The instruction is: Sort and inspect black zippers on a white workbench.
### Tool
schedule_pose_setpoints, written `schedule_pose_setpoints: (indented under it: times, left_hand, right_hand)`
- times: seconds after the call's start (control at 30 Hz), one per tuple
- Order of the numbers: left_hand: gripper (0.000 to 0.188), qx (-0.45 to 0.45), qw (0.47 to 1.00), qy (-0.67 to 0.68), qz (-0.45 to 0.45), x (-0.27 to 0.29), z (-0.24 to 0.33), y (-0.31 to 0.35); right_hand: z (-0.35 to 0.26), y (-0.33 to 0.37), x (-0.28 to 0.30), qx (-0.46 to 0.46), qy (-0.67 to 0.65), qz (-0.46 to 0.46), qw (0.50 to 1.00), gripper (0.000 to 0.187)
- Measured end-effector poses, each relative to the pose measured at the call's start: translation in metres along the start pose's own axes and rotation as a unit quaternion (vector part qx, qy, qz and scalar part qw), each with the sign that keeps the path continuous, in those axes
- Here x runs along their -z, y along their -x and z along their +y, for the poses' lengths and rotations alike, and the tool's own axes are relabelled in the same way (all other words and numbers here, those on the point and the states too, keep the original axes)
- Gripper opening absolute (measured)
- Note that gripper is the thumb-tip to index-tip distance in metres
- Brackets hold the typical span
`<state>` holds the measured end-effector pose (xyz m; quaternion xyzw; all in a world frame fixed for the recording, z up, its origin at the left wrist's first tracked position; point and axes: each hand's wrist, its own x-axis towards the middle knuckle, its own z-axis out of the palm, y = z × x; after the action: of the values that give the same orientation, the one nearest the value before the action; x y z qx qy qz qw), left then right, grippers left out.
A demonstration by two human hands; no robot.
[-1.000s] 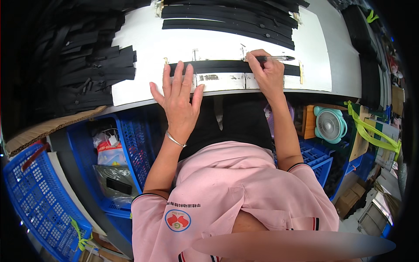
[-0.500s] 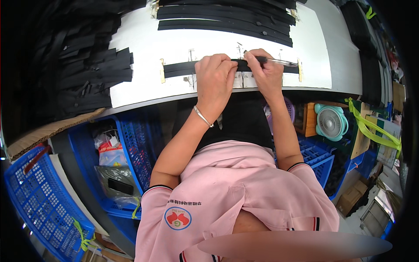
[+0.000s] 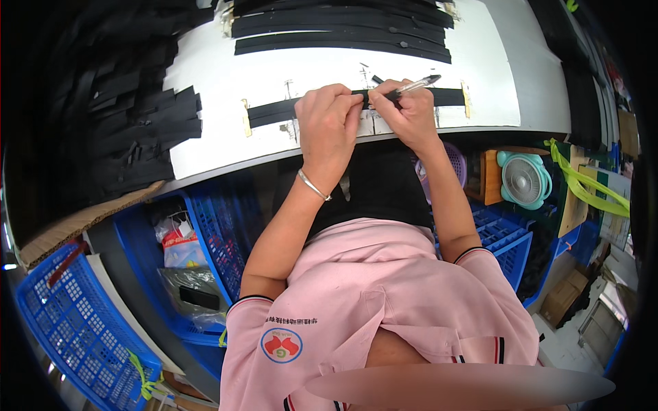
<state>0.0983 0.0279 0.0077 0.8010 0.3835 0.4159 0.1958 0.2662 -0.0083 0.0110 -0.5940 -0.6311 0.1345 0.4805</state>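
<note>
Head view: the left hand (image 3: 327,127) is bent over a black strip (image 3: 274,112), thumb and fingertips drawn together on it near its middle. Just beside it, the right hand (image 3: 408,113) holds a pen (image 3: 417,85) in its curled fingers, the clear barrel slanting up to the right, while its thumb and forefinger are narrowed at the same strip. Whether they grip the fabric, I cannot tell.

The strip lies across the near part of a white board (image 3: 480,65), its 2 ends by yellowish tape patches (image 3: 467,100). Beyond it, more black strips (image 3: 343,38) lie side by side on the board; to the left, a dark heap of strips (image 3: 147,127) overlaps the board's edge.

A bracelet (image 3: 313,185) circles the left wrist. Below the table stand a blue basket (image 3: 89,329), a phone (image 3: 199,297) (lying on clear plastic) and, on the right, a turquoise fan (image 3: 526,179).
</note>
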Motion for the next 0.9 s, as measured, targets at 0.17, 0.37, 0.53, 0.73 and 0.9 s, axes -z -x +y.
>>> schedule_pose_setpoints:
  times: [0.17,0.37,0.53,0.73,0.9]
  left_hand:
    - [0.011,-0.004,1.0,-0.007,-0.011,0.0,-0.002,0.002]
    - [0.01,0.004,0.999,-0.024,-0.026,0.0,0.001,0.003]
    - [0.012,0.003,0.999,-0.025,-0.025,-0.001,0.009,0.0]
    - [0.016,-0.055,0.996,0.035,-0.055,-0.04,0.042,-0.013]
    - [0.017,-0.086,0.994,0.027,-0.066,-0.068,0.049,-0.022]
  right_hand:
    - [-0.002,0.004,0.012,-0.038,-0.075,-0.008,0.996,0.013]
    - [0.014,0.007,0.076,-0.16,-0.072,0.1,0.979,0.019]
    - [0.044,0.016,0.088,-0.172,-0.051,0.099,0.979,0.018]
    - [0.048,0.016,0.083,-0.179,-0.075,0.109,0.975,0.017]
    - [0.045,0.013,0.084,-0.189,-0.049,0.084,0.977,0.018]
